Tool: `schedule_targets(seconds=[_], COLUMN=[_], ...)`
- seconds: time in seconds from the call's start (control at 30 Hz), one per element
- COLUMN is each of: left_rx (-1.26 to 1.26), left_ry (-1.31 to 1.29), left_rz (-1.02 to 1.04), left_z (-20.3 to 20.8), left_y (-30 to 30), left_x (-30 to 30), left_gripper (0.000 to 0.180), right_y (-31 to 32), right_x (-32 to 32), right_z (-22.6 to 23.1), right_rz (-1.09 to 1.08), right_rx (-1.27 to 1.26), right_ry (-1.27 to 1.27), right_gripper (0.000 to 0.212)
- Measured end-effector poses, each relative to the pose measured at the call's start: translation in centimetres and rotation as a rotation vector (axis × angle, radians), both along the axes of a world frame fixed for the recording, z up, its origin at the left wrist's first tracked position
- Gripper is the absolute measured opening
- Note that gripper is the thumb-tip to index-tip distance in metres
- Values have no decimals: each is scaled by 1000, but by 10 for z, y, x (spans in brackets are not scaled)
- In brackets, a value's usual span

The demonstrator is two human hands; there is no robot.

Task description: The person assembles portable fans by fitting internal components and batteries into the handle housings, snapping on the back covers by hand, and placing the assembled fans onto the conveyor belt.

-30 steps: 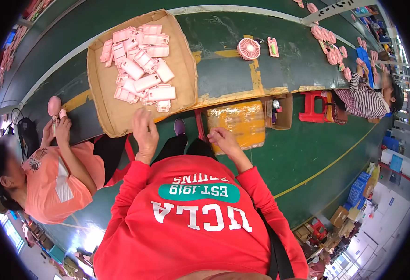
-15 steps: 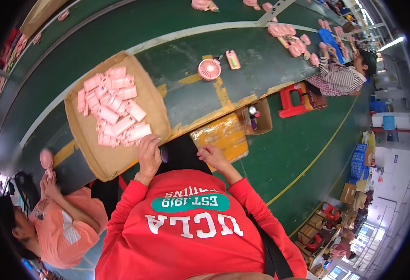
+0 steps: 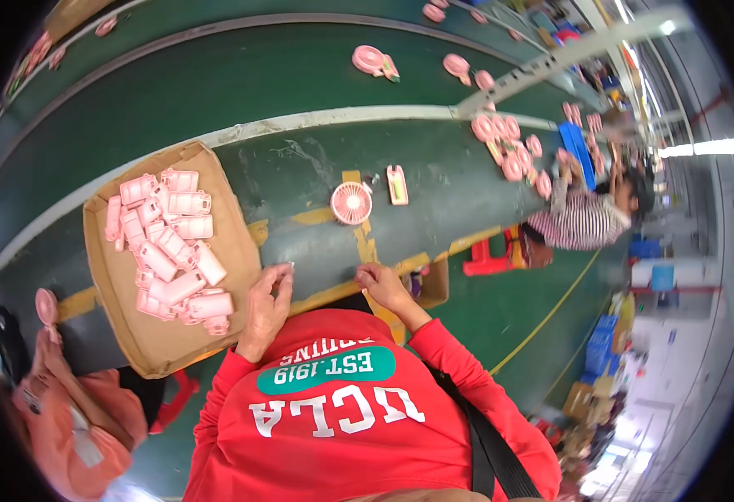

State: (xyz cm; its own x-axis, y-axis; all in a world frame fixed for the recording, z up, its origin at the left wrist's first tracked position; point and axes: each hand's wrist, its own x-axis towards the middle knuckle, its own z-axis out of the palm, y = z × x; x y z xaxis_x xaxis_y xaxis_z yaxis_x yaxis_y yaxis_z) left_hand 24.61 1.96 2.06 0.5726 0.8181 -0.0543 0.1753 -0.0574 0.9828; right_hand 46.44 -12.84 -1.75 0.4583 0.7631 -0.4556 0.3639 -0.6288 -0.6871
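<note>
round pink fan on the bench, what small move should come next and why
Probably reach the right hand forward to the round pink fan: it lies on the bench ahead of both hands, no hand touches it, and the left hand, beside the cardboard tray, looks farther away.

Person wears bright red LS sweatshirt (image 3: pixel 317 456), loose cut, some folds at the sides. Chest print: big white block caps, approx. straight row, plus smaller white line nr the hem; betw. them a teal pill-shaped panel (image 3: pixel 327 371) w/ white chars. L sleeve (image 3: pixel 219 397) & R sleeve (image 3: pixel 475 368) plain red, same fabric. Wide blk strap (image 3: pixel 494 448) on R side, over the sweatshirt. L hand (image 3: pixel 268 305) & R hand (image 3: pixel 383 287) bare.
</note>
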Motion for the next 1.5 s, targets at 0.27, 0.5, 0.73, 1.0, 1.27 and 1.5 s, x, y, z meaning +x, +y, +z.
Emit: schedule_targets(seconds=[0.27,0.5,0.73,1.0,1.27,1.5], left_rx=[0,239,298,267,82,189], left_ry=[39,-184,-85,-393,-813,-694], left_rz=[269,95,61,-598,-1549,-1699], left_z=[-24,-44,-85,34,106,115], left_y=[-8,-15,-21,-111,-225,-224], left_x=[129,214,229,244,236,228], left_gripper=[20,14,14,19,31,29], right_y=[67,22,-25,-38,-61,-108], right_x=[114,136,142,151,136,137], right_z=[-2,-33,-52,-83,-63,-30], right_rz=[95,151,63,10,203,658], right_rx=[48,152,360,488,490,79], right_ry=[-35,58,117,184,90,48], right_gripper=[25,20,19,19,20,22])
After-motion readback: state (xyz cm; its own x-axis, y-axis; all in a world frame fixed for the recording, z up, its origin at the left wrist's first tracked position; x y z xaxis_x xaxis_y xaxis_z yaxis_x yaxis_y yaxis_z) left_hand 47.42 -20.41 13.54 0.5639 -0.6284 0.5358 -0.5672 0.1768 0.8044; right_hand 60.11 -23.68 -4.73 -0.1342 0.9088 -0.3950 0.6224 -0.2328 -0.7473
